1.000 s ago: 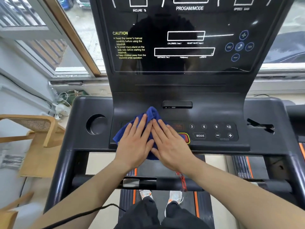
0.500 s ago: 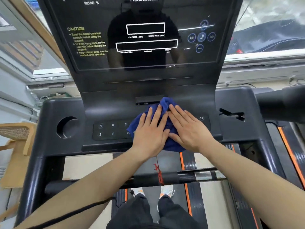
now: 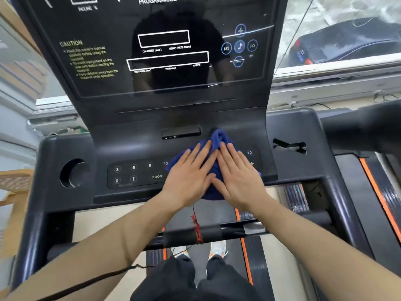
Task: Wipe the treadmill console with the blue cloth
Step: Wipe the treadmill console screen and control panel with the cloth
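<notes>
The black treadmill console [image 3: 134, 146] fills the middle of the head view, with a glossy display panel [image 3: 165, 51] rising above it. A blue cloth [image 3: 219, 137] lies bunched on the right half of the button strip [image 3: 138, 172]. My left hand [image 3: 188, 177] and my right hand [image 3: 236, 179] lie flat side by side on the cloth, fingers stretched forward, pressing it against the console. The cloth sticks out beyond my fingertips and hangs a little over the console's near edge. The buttons under it are hidden; a "12" and a "+" show at its right.
A round cup holder [image 3: 72, 172] is sunk into the console's left wing. A front handlebar [image 3: 217, 232] with a red cord [image 3: 196, 227] crosses below my wrists. A thick black handrail [image 3: 364, 127] juts in at the right. A wooden chair [image 3: 15, 181] stands at the left.
Both hands have slid the cloth to the right along the button strip, uncovering the left buttons (3, 6, 9, PROG). The view has also swung left and tilted.
</notes>
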`<state>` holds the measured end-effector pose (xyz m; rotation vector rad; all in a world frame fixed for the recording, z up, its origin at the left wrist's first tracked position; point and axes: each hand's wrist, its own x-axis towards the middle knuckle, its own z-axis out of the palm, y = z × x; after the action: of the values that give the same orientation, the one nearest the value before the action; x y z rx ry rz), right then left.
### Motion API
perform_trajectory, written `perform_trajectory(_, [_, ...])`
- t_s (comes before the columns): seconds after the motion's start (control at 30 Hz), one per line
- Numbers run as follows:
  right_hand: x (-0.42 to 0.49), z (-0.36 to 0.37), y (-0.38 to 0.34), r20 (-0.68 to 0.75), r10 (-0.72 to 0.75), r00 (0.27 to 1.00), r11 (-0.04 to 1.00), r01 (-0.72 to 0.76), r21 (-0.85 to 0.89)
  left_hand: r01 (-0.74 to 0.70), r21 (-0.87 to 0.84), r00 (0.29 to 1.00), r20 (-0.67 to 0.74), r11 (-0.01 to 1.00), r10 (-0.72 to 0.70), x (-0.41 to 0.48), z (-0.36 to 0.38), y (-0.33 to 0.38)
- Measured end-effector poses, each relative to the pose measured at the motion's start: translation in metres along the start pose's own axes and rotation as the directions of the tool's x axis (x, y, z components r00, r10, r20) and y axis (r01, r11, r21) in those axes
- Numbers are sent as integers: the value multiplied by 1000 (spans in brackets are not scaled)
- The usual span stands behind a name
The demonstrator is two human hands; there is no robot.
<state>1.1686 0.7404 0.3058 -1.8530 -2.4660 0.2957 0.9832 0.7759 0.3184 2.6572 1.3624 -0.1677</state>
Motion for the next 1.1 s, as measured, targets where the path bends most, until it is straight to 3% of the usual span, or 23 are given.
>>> perform_trajectory(0.17, [33, -7, 12, 22, 25, 999, 999, -23, -49, 147, -46, 989, -23, 988, -148, 17, -2, 9])
perform_trajectory(0.3, [2, -5, 21, -42, 234, 971, 972, -234, -4, 34, -48, 998, -56, 998, -37, 26, -1, 44])
perform_trajectory(0.4, [-15, 2, 1, -56, 298, 953, 954, -298, 6, -78, -31, 997, -31, 996, 77, 13, 3, 38])
perform_trajectory(0.47, [-12, 7, -23, -34, 284, 958, 959, -283, 27, -74, -55, 996, -63, 996, 70, -6, 8, 16])
perform_trajectory(0.6, [30, 10, -91, -20, 119, 993, 990, -117, 82, 123, -93, 985, -113, 988, -133, -56, 15, -43])
perform_trajectory(0.77, [67, 15, -158, -18, 17, 1000, 992, -14, 123, 324, -111, 942, -57, 940, -331, -94, 17, -91])
perform_trajectory(0.87, [61, 12, -135, -16, -39, 999, 995, 40, 90, 352, -106, 932, -57, 930, -359, -82, 12, -74])
perform_trajectory(0.93, [50, 7, -98, -22, -41, 999, 997, 43, 68, 296, -121, 953, -36, 948, -302, -61, 6, -53])
perform_trajectory(1.1, [2, -4, 10, -30, 165, 986, 986, -165, 16, 54, -114, 998, 17, 992, -53, 19, -4, 29])
